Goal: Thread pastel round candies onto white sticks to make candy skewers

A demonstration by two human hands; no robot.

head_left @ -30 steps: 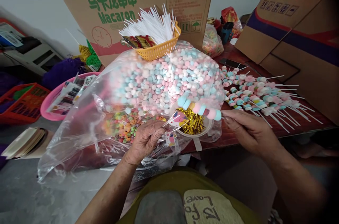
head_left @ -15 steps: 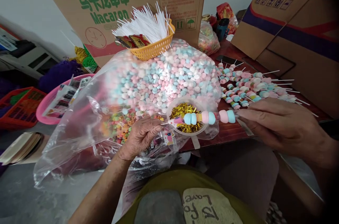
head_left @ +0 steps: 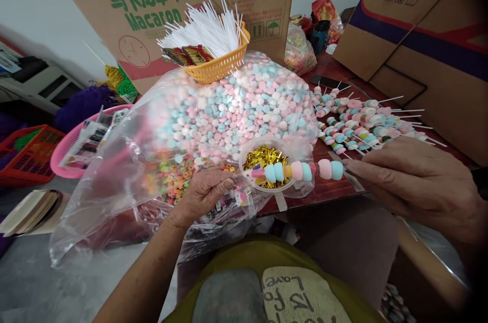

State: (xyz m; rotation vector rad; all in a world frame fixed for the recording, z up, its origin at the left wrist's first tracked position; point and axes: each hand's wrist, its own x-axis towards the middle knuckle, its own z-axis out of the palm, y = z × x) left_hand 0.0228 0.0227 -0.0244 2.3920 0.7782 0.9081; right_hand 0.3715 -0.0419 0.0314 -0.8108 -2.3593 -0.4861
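Note:
My right hand (head_left: 415, 185) pinches the right end of a marshmallow skewer (head_left: 305, 171), held level over a round tub (head_left: 246, 152) of gold tinsel strips (head_left: 267, 157). Blue and pink marshmallows line it, with small yellow and red pieces between some of them. A colourful printed paper piece (head_left: 254, 174) sits at its left end. Just left of that end, my left hand (head_left: 208, 191) has thumb and finger pressed together; what they hold, if anything, I cannot make out. Beneath lies a large clear bag of pastel marshmallows (head_left: 229, 114), with fruit-coloured rings (head_left: 183, 175) nearer me.
White sticks (head_left: 213, 28) fill a yellow basket (head_left: 217, 68) on the bag. Finished-looking skewers (head_left: 362, 119) lie on the red table at right. Cardboard boxes (head_left: 263, 2) stand behind and at right. A pink basin (head_left: 61, 160) and a red crate (head_left: 30, 155) are at left.
The skewer has shifted slightly right with my right hand. Its left end sits a little farther from my left fingertips, and the thin tip seen there before no longer shows clearly.

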